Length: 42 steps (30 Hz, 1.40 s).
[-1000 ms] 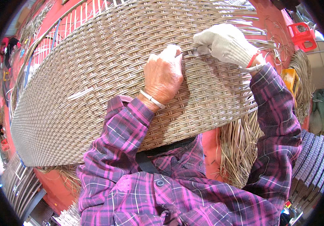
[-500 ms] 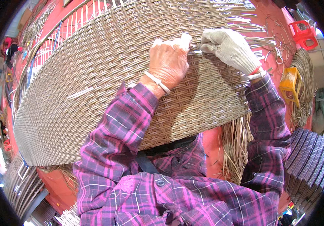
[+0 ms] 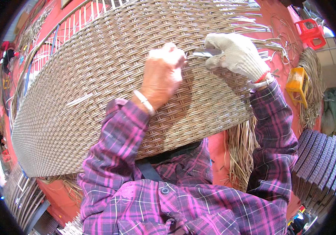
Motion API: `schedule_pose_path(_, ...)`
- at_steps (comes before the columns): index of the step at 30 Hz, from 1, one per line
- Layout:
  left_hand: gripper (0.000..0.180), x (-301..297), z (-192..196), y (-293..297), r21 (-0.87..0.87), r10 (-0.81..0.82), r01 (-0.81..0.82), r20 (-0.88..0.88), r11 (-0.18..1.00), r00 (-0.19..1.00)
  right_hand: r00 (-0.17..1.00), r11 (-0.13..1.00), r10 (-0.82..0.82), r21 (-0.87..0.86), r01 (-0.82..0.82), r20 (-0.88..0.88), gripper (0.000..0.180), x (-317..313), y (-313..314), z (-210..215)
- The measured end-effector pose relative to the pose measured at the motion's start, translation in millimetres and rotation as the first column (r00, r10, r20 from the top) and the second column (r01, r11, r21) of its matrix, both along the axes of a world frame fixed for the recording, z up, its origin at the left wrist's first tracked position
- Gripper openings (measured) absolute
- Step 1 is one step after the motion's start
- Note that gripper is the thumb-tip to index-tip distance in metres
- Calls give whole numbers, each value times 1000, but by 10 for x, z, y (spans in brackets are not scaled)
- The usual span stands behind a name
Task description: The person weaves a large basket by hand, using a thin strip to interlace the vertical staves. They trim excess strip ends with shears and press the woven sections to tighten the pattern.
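A large brown woven wicker panel [image 3: 109,74] lies across my front. My bare left hand [image 3: 163,74] is closed over its middle, pinching a thin wicker strand [image 3: 187,54] that curves out of the weave. To its right, my right hand [image 3: 234,55] wears a pale knitted glove. Between its thumb and fingers sits a narrow flat grey piece with a pale, shiny end [image 3: 202,54], pointing left toward the strand. Whether that piece is a blade or another flat tool I cannot tell.
Loose strand ends [image 3: 256,28] stick out from the panel's right edge. A red stool [image 3: 310,33] and a yellow stool [image 3: 297,84] stand at right, beside hanging bundles of strands [image 3: 312,64]. Dark stacked woven pieces [image 3: 318,164] are at lower right. A pale loose strip [image 3: 80,99] lies on the panel.
My left hand has moved left and slightly down, away from my right hand, with a strand drawn up. The right thumb and fingers have parted somewhat, exposing more of the flat grey piece.
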State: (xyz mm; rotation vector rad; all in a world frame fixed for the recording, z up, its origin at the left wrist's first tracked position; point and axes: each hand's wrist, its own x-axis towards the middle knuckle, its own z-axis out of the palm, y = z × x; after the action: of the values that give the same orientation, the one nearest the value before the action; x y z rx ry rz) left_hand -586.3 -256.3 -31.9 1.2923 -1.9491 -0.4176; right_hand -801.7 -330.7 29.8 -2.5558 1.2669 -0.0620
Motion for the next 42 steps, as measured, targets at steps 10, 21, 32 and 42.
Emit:
schedule_pose_path(10, 33, -134, 2, -188, -325, 135, -10, 363, 946, 922, 987, 898, 159, -418, -134, 25, 13, -165, 96, -159)
schedule_pose_path(21, 11, -260, 45, -464, -237, -48, 125, 308, 963, 950, 998, 848, 57, -528, -49, -1, 6, -331, 285, -60)
schedule_pose_path(32, 6, -858, 522, -762, -372, -206, 244, 139, 896, 969, 999, 801, -32, -598, 25, -2, 8, -844, 370, 213)
schedule_pose_path(42, 11, -469, 115, -850, 246, -409, 428, -127, 869, 904, 989, 795, 16, -599, -101, -146, 9, -736, 120, 223)
